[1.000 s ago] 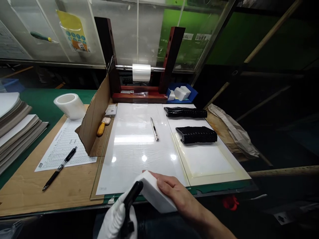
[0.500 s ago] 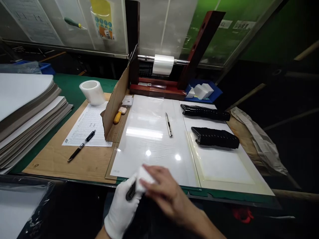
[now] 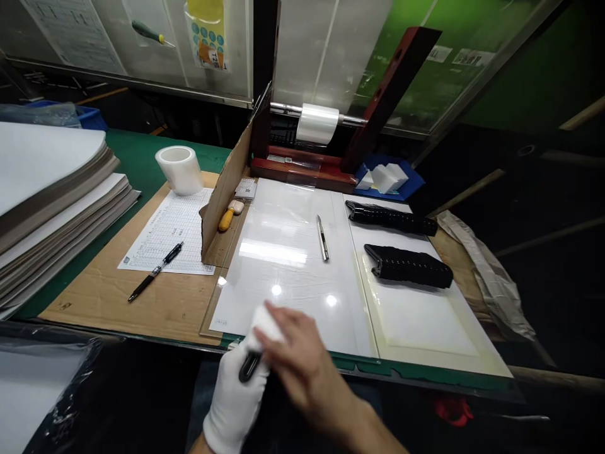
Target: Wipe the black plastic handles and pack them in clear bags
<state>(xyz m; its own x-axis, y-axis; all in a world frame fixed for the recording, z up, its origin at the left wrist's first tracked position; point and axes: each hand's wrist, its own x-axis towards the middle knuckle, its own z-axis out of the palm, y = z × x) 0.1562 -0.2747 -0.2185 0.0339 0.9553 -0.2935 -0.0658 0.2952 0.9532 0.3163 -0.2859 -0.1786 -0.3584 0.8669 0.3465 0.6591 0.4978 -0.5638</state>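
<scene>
Head view: two hands (image 3: pixel 234 394) (image 3: pixel 305 362) hold one black part (image 3: pixel 249 367), one white block (image 3: pixel 265 324).

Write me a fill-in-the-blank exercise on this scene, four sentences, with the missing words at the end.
1. The left hand, in a white glove, holds a part coloured ____.
2. The right hand, which is bare, has its fingers on a block coloured ____.
3. The long black pieces lying on the work surface number ____.
4. In this view, the craft knife lies to the ____ of the pen.

Missing words: black; white; two; right.
</scene>
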